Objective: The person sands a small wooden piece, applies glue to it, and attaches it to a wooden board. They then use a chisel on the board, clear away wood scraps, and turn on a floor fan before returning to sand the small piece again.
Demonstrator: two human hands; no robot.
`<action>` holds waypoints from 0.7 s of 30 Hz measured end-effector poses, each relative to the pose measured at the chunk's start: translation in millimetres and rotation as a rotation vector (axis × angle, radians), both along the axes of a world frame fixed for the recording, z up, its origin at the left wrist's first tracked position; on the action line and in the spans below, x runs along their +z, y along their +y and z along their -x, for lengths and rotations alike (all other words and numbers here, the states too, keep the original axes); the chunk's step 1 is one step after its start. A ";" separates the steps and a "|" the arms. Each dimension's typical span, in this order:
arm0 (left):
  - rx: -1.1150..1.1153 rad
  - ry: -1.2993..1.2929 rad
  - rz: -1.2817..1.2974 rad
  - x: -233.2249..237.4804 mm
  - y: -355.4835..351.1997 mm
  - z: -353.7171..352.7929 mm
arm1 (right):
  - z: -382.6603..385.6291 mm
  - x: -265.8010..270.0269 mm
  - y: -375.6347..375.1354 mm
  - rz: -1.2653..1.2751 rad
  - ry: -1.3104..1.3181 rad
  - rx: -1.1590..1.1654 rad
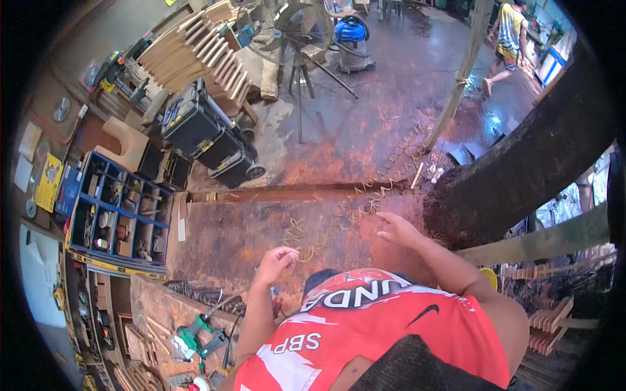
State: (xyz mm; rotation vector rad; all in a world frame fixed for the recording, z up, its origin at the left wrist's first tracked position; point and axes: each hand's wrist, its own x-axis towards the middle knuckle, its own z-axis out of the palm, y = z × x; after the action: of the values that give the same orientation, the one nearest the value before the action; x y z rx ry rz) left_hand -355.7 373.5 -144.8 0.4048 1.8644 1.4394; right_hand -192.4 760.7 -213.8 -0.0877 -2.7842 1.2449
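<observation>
My left hand (279, 262) is closed, with its fingertips pressed together; whatever is between them, if anything, is too small to name. A yellow coiled hose (314, 250) lies on the stained floor just beyond those fingertips and runs off to the upper right. Further right, my right hand (396, 231) is held over the floor with thumb and fingers apart and nothing between them. The red and white shirt (365, 319) on my body fills the bottom of the view.
A blue compartment organizer (134, 212) and a green power tool (190, 339) are at left. Black toolboxes (202, 130), a standing fan (287, 32) and a blue vacuum (353, 39) are ahead. A dark trunk (521, 163) leans at right. Another person (508, 39) walks at upper right.
</observation>
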 end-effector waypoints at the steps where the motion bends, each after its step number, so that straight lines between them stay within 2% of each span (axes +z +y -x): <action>1: -0.001 0.001 -0.003 -25.7 4.5 19.7 | 7.5 -3.4 6.0 0.047 -0.019 -0.045; 3: 0.035 -0.063 0.088 -95.4 2.0 57.9 | 26.5 3.9 11.9 0.084 -0.044 -0.061; 4: 0.035 -0.066 0.083 -119.7 3.0 74.3 | 39.4 8.5 18.1 0.125 -0.068 -0.078; 6: 0.066 -0.116 0.296 -164.9 5.3 104.2 | 69.5 10.4 38.1 0.184 -0.072 -0.106; 7: 0.067 -0.117 0.287 -186.2 8.0 117.3 | 88.8 10.2 51.3 0.244 -0.071 -0.132; 8: 0.075 -0.203 0.343 -207.1 10.2 131.8 | 109.1 6.2 68.6 0.235 -0.068 -0.132; 10: 0.078 -0.282 0.399 -258.8 20.3 175.4 | 147.4 -6.4 110.6 0.366 -0.071 -0.276; 11: -0.004 -0.329 0.434 -289.0 24.4 200.4 | 166.3 -10.0 131.6 0.174 -0.069 -0.317; 12: -0.087 -0.379 0.484 -307.5 18.0 221.5 | 182.9 -22.1 153.1 0.185 -0.109 -0.403; 13: -0.093 -0.362 0.491 -317.6 22.5 251.0 | 199.4 -33.6 180.2 0.073 -0.116 -0.414; 15: 0.038 -0.577 0.419 -332.2 36.7 286.8 | 229.8 -56.9 230.4 0.040 -0.182 -0.566; 16: 0.029 -0.601 0.349 -320.2 48.4 306.8 | 246.1 -84.2 263.9 0.074 -0.150 -0.608; 17: 0.026 -0.606 0.366 -301.4 60.9 329.3 | 266.8 -59.0 273.0 0.111 -0.171 -0.637; 18: 0.012 -0.505 0.433 -269.0 84.2 352.8 | 288.1 -60.8 293.7 0.061 -0.114 -0.636; 19: -0.002 -0.400 0.500 -247.8 101.0 375.3 | 307.2 -67.0 309.6 0.133 0.001 -0.635; 21: 0.022 -0.347 0.512 -231.4 122.2 418.5 | 358.7 -66.2 346.6 0.109 0.040 -0.637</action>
State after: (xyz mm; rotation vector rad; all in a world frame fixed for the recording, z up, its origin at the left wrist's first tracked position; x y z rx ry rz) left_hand -774.2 495.7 -376.2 -0.1109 1.8594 0.9203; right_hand -551.1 1107.3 -280.0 -0.8641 -2.3435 1.1866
